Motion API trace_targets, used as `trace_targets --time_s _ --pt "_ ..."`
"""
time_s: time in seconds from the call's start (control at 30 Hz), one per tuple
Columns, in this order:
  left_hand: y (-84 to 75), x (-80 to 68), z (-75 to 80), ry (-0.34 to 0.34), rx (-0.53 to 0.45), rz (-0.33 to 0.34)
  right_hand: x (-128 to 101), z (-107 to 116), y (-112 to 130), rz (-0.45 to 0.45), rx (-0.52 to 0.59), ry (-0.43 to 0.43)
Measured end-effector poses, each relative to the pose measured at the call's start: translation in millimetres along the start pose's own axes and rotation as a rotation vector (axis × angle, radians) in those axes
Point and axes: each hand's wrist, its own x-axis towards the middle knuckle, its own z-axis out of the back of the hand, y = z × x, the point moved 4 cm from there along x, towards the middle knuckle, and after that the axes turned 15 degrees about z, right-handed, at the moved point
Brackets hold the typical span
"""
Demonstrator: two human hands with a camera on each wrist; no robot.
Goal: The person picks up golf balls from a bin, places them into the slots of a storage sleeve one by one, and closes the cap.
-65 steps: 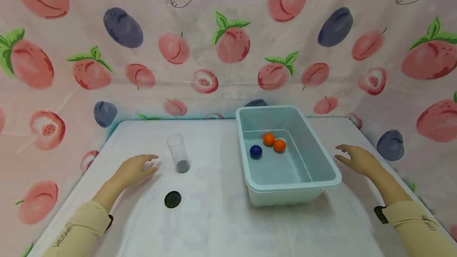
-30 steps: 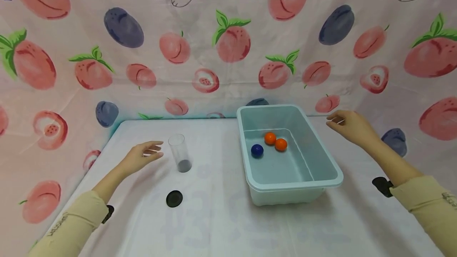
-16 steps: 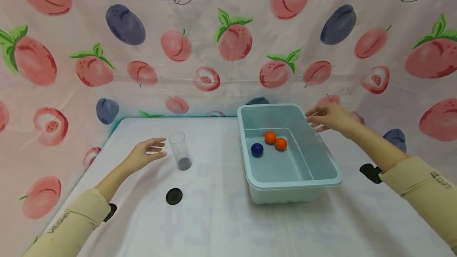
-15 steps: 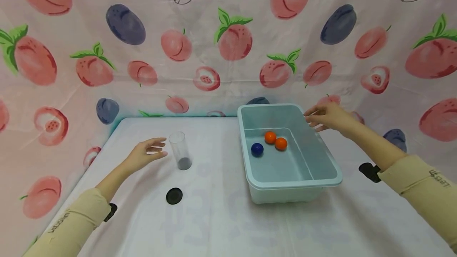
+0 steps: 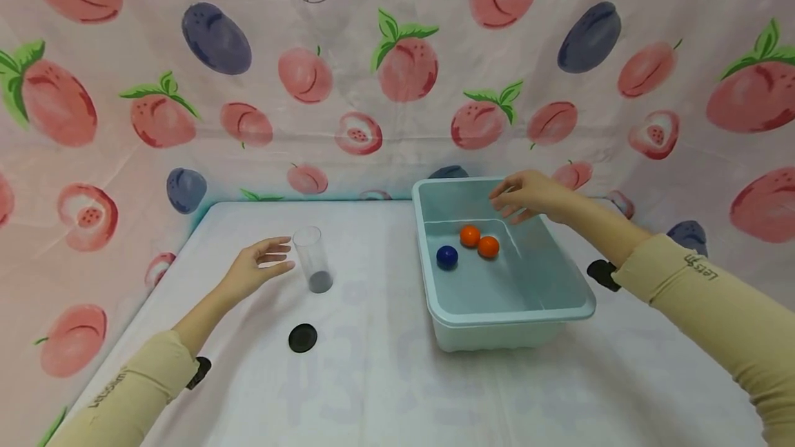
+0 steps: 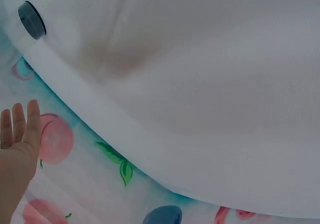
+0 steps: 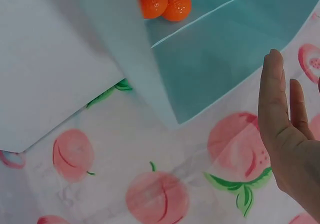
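Note:
My left hand (image 5: 251, 270) hovers with loosely spread fingers just left of a clear plastic cylinder (image 5: 312, 259) with a dark bottom, fingertips close to its side. Nearer the front lies a round black lid (image 5: 303, 338). Over the far right part of a pale blue-green tub (image 5: 509, 338) hangs my right hand (image 5: 528, 195), fingers relaxed and nothing between them. Inside the tub, below and left of that hand, sit two orange balls (image 5: 470, 236) side by side and one dark blue ball (image 5: 447, 257). In the right wrist view the orange balls (image 7: 176, 5) show past the tub wall.
A white cloth (image 5: 373, 378) covers the table. Behind it and at both sides hangs a curtain (image 5: 404, 150) printed with peaches. The tub's raised rim (image 5: 422, 254) stands between the balls and the cylinder.
My right hand has risen from beside the tub, crossed its right rim leftward and come over the inside. My left hand has moved slightly closer to the cylinder. The balls have stayed put.

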Motion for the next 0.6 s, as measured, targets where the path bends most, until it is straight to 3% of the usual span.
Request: trace_targets --time_s 0.43,0.6 --pt "7.3 -1.1 -9.6 -0.055 -0.089 0.045 30.8 -28.2 2.4 -0.031 0.045 0.091" --pt "7.6 3.8 -15.3 -0.071 -0.182 0.048 38.4 -37.1 -5.0 -0.054 0.038 0.101"
